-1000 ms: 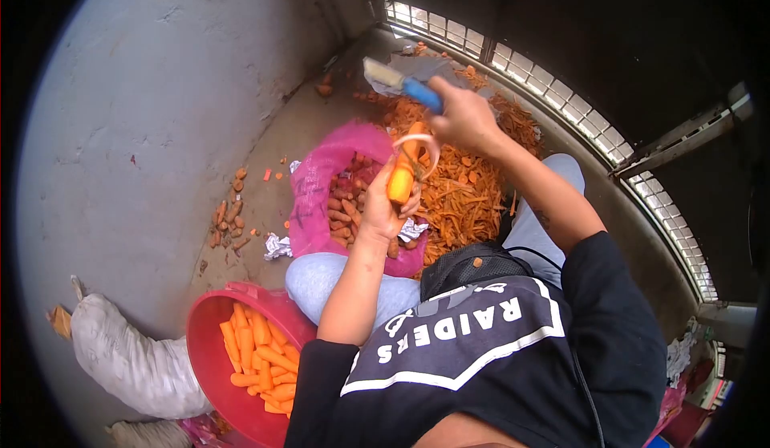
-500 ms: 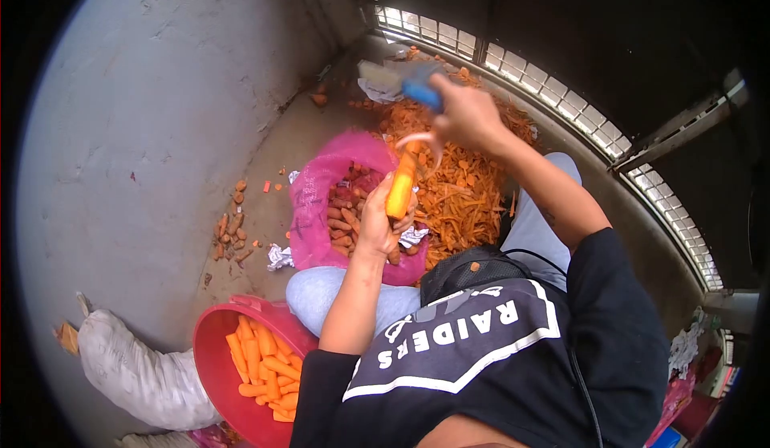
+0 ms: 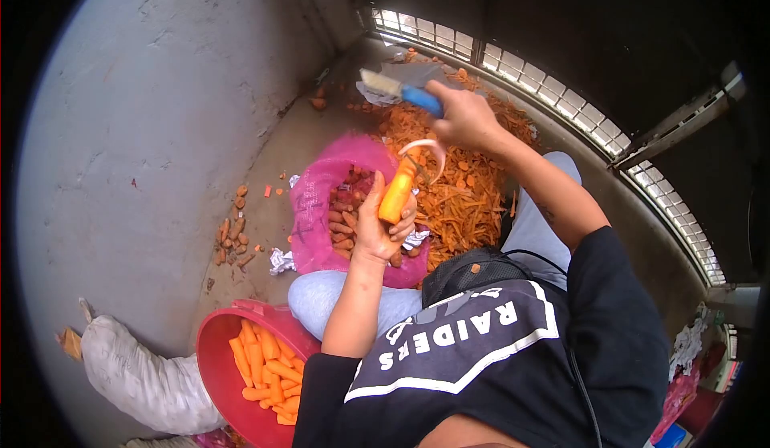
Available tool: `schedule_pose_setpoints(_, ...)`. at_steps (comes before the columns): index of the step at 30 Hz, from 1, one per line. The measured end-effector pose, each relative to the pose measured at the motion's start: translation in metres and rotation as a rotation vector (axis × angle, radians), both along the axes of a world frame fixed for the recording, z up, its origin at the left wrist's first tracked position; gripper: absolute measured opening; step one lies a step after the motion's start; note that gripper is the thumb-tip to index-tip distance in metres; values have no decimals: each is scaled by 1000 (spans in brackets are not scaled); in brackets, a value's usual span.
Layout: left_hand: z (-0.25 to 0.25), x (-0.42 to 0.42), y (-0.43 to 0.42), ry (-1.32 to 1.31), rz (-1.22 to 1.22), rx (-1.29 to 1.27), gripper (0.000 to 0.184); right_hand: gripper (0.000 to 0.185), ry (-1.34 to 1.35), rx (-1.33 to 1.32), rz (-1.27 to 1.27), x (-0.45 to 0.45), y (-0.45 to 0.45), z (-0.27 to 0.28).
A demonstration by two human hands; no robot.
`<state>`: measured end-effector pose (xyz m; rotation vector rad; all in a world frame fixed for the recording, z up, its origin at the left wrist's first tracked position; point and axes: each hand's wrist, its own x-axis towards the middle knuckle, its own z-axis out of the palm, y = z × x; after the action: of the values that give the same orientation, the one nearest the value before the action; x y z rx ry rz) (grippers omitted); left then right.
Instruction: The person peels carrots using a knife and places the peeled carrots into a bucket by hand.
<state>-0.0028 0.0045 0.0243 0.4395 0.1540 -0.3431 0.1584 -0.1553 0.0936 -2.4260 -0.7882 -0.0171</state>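
Note:
My left hand (image 3: 378, 227) is closed around a peeled orange carrot (image 3: 396, 199), which stands tilted above the pink mesh sack (image 3: 309, 231). Unpeeled carrots (image 3: 340, 223) show inside that sack. Up and to the right, my right hand (image 3: 464, 117) is closed on a blue-handled tool (image 3: 423, 101) with a pale, flat end; its exact kind is unclear. Below my right hand, a pale curved loop (image 3: 439, 159) sits at the carrot's far end. I cannot tell whether it belongs to a peeler. A heap of orange peelings (image 3: 465, 207) lies beneath.
A red bucket (image 3: 210, 352) with peeled carrots (image 3: 273, 368) stands at lower left, beside a white sack (image 3: 144, 376). Carrot pieces (image 3: 233, 235) and crumpled paper (image 3: 281, 261) lie on the floor. A grey wall (image 3: 152, 143) rises on the left; a grille (image 3: 553, 87) borders the right.
The carrot and my left hand have shifted slightly, and the left fingers sit a little differently. The blue-handled tool has steadied from a blur, at nearly the same spot.

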Motion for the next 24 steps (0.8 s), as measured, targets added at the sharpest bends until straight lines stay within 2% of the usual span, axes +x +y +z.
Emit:
schedule_pose_setpoints(2, 1, 1, 0, -25, -18, -37, 41, 29, -63, -37, 36, -2, 6, -2)
schedule_pose_setpoints(5, 5, -1, 2, -53, -52, -104, 44, 31, -79, -56, -77, 17, 5, -1)
schedule_pose_setpoints(6, 13, -3, 3, -65, -67, -105, 45, 32, -151, -159, -203, 27, 4, 5)
schedule_pose_setpoints(7, 19, -4, 5, -83, -83, -101, 45, 28, -140, -32, -245, 34, -1, 4)
schedule_pose_setpoints(9, 17, -4, 5, -73, -45, -14, 45, 28, -183, 3, -280, 33, -6, 9)
schedule_pose_setpoints(12, 1, -3, 7, -75, -25, 50, 43, 27, 21, -28, -81, 9, -1, 17)
schedule_pose_setpoints(15, -4, -5, 0, -51, 87, 321, 36, 27, 6, -142, 63, -8, 12, 19)
schedule_pose_setpoints(16, -2, -5, -1, -72, 113, 370, 35, 28, -71, -126, 90, -8, 16, 14)
schedule_pose_setpoints(18, 6, -7, -3, -113, 164, 465, 35, 28, -56, -143, 22, 3, 16, 20)
schedule_pose_setpoints(20, 15, -13, -5, -130, 188, 483, 37, 29, -219, -271, -101, 25, 11, 21)
schedule_pose_setpoints(23, 16, -12, -3, -135, 227, 541, 43, 26, -257, -92, -211, 38, 4, 16)
schedule_pose_setpoints(24, 14, -11, -4, -127, 236, 565, 43, 26, -206, -83, -169, 30, 5, 20)
